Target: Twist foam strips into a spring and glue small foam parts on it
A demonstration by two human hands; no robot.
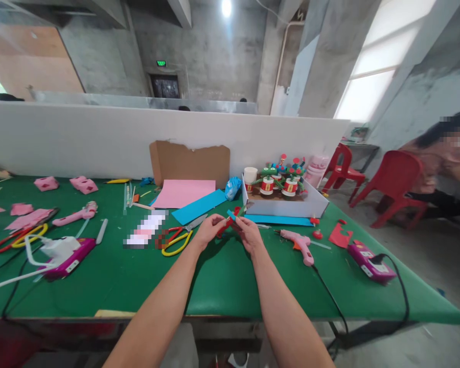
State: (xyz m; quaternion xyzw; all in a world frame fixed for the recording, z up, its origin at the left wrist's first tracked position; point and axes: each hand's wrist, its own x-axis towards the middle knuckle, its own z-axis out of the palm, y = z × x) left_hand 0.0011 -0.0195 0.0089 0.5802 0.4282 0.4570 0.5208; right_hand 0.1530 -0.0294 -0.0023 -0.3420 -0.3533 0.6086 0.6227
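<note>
Both hands meet over the middle of the green table (230, 291). My left hand (211, 230) has its fingers closed on a small red and blue craft piece (223, 226). My right hand (249, 232) pinches a small blue strip (232, 215) at the piece's right side. Fingers hide part of both. Scissors with red and yellow handles (177, 243) lie just left of my left hand. A pink glue gun (299, 244) rests to the right of my right hand. Behind the hands lies a long blue strip (199, 205).
A white box (287, 207) of small craft figures stands at the back right. Pink paper (186, 192) leans by cardboard (193, 163). Purple power strips (371, 263) lie on both sides. Cables hang over the front edge. A person (440, 158) sits at the far right.
</note>
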